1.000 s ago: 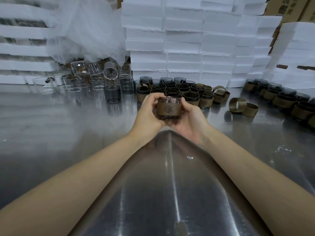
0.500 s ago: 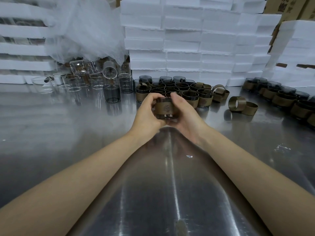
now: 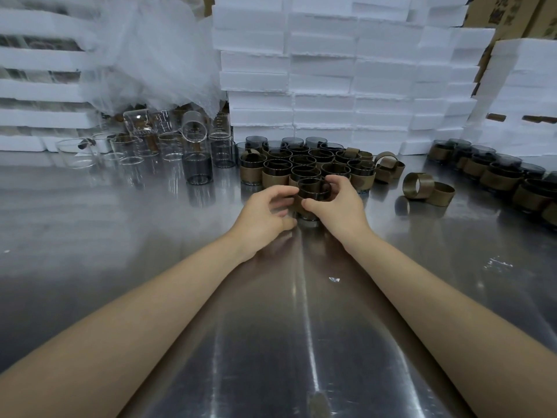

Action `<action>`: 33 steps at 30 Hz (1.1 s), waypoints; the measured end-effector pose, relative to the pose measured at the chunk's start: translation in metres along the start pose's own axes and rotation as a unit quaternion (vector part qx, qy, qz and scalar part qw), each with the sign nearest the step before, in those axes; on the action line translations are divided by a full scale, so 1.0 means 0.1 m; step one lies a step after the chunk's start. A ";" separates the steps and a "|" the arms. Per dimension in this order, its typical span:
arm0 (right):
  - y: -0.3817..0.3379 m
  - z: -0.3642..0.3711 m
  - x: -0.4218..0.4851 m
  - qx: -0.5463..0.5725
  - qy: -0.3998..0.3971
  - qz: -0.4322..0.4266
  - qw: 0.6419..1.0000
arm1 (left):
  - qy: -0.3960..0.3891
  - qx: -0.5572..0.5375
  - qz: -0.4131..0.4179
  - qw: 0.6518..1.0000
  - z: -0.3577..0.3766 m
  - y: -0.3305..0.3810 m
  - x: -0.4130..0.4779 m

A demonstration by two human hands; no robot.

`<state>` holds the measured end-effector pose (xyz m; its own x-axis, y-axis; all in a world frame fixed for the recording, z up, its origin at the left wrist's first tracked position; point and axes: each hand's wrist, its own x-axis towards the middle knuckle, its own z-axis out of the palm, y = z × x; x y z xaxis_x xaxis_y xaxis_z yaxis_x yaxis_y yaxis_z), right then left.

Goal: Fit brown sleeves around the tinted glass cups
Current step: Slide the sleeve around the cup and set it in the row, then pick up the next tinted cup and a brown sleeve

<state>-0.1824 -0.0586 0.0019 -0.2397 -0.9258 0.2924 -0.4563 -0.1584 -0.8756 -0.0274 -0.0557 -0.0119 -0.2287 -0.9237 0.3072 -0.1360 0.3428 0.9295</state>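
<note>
Brown sleeve (image 3: 298,206): we see it round the tinted cup (image 3: 313,190), upright on the desk (image 3: 120,236) just before the sleeved cups (image 3: 301,168).
Right hand (image 3: 334,206): we grip the cup's side.
Left hand (image 3: 259,215): curled beside it; touching, we cannot tell.

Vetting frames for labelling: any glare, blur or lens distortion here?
Head view: glare streaks the steel table; the wide lens bows the foam stacks near the edges; the left hand is motion-blurred; the sleeved cup in the right hand reads fairly sharp.
</note>
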 end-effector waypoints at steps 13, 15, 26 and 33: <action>-0.03 -0.07 -0.07 -0.127 0.045 -0.058 0.989 | 0.167 0.547 -0.172 0.802 -0.69 -0.12 0.10; -0.03 -0.07 -0.08 -0.131 0.049 -0.059 0.988 | 0.183 0.534 -0.164 0.809 -0.71 -0.13 0.12; 0.13 -0.05 0.05 -0.140 0.015 -0.075 0.987 | 0.193 0.580 -0.160 0.775 -0.93 -0.25 0.37; 0.14 0.01 0.06 -0.096 -0.028 -0.078 0.992 | 0.199 0.577 -0.106 0.785 -1.12 -0.39 0.62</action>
<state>-0.1892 -0.0668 -0.0087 -0.1078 -0.9133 0.3927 -0.6408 -0.2382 -0.7299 0.0715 -0.1455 -0.0059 0.2046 -0.8829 0.4226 -0.9654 -0.1107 0.2361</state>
